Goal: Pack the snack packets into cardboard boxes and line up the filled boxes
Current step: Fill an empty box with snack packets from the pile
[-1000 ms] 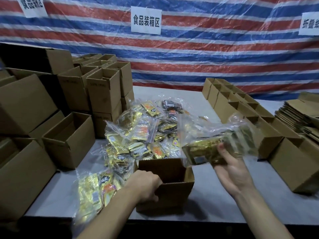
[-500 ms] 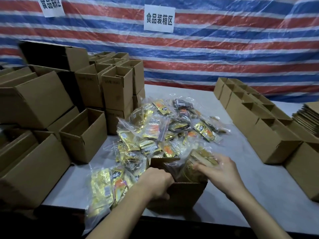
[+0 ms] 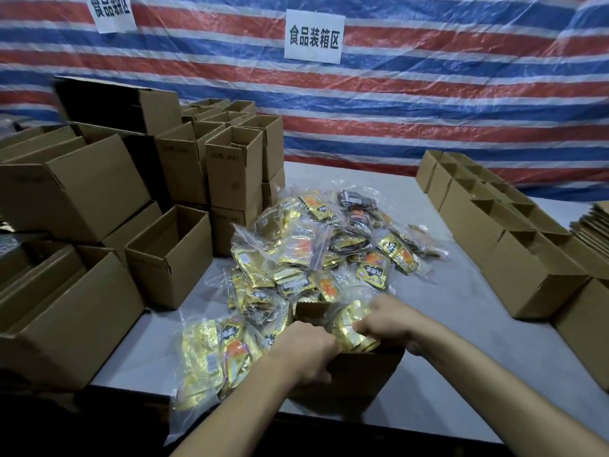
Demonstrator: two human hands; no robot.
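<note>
Single head view, wide-angle. Camera stands above the table's (image 3: 445, 324) near edge and faces forward and down, toward the far edge and the tarp (image 3: 428, 94) behind it. Closest, low in frame: left hand (image 3: 306, 351), right hand (image 3: 392, 321), box (image 3: 362, 367). Packets (image 3: 313, 252) mid-table.

1. I'm looking at a makeshift packing area: a striped tarp (image 3: 428, 103) is hanging across the top, carrying paper signs (image 3: 314, 36).
2. Open cardboard boxes (image 3: 171, 258) are sitting stacked at left and right, snack packets (image 3: 296, 252) heaped mid-frame.
</note>
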